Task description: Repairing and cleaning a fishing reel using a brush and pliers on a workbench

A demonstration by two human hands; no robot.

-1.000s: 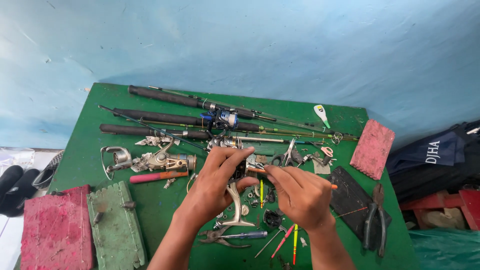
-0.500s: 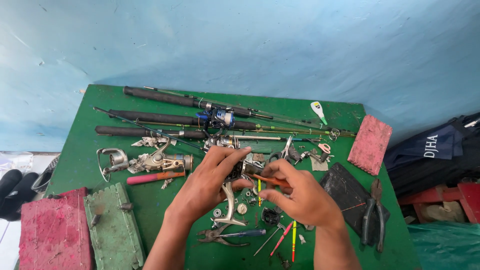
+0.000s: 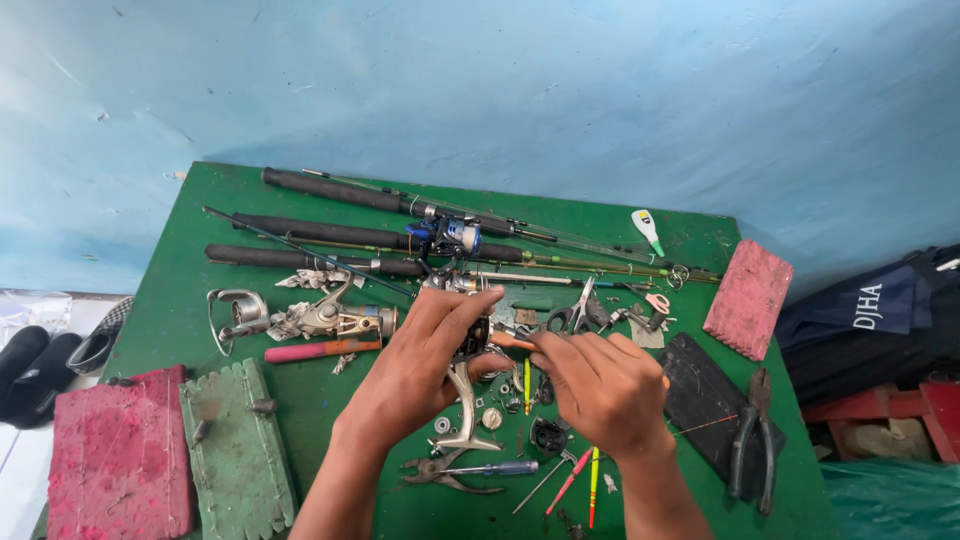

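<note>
My left hand (image 3: 420, 365) grips a fishing reel body (image 3: 468, 385) over the green table (image 3: 190, 270), its metal foot pointing down toward me. My right hand (image 3: 600, 385) pinches an orange-handled screwdriver (image 3: 512, 341) whose tip meets the reel between my hands. Small screws, washers and reel parts (image 3: 490, 418) lie scattered just below the reel.
Three fishing rods (image 3: 330, 232) lie across the back of the table, one with a blue reel (image 3: 455, 236). A dismantled silver reel (image 3: 320, 318), pink-handled tool (image 3: 315, 350), pliers (image 3: 750, 440), scissors (image 3: 570, 315), red foam blocks (image 3: 748, 298) and a green foam block (image 3: 235, 450) surround my hands.
My hands have stayed together on the reel, shifting slightly lower and right in view; the right hand has turned over the screwdriver. The camera has tilted a little.
</note>
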